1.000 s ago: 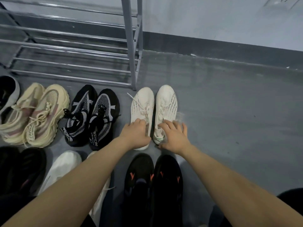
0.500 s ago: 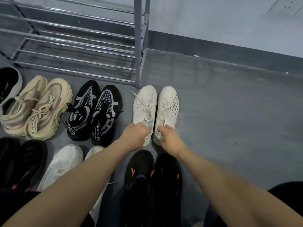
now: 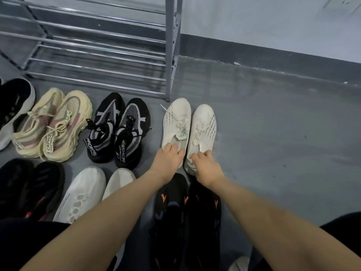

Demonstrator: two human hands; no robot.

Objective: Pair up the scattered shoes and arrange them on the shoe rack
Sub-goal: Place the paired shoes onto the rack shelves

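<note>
Two white knit sneakers stand side by side on the grey floor, toes toward the wall. My left hand (image 3: 168, 161) grips the heel opening of the left white sneaker (image 3: 176, 122). My right hand (image 3: 207, 166) grips the heel opening of the right white sneaker (image 3: 204, 126), fingers curled into the collar. The metal shoe rack (image 3: 172, 55) stands at the upper left, its lower bar shelves bare; its right post meets the floor just beyond the left sneaker's toe.
Left of the white pair sit a black-and-white pair (image 3: 119, 130), a cream chunky pair (image 3: 52, 126) and a black-and-grey shoe (image 3: 13, 106). Nearer me lie a black pair with orange marks (image 3: 187, 208), a white pair (image 3: 86, 192) and a dark pair (image 3: 29, 188). Bare floor lies to the right.
My right hand's fingers, spread over the right sneaker a second ago, have curled into its heel. The left hand keeps its hold. The view has shifted slightly.
</note>
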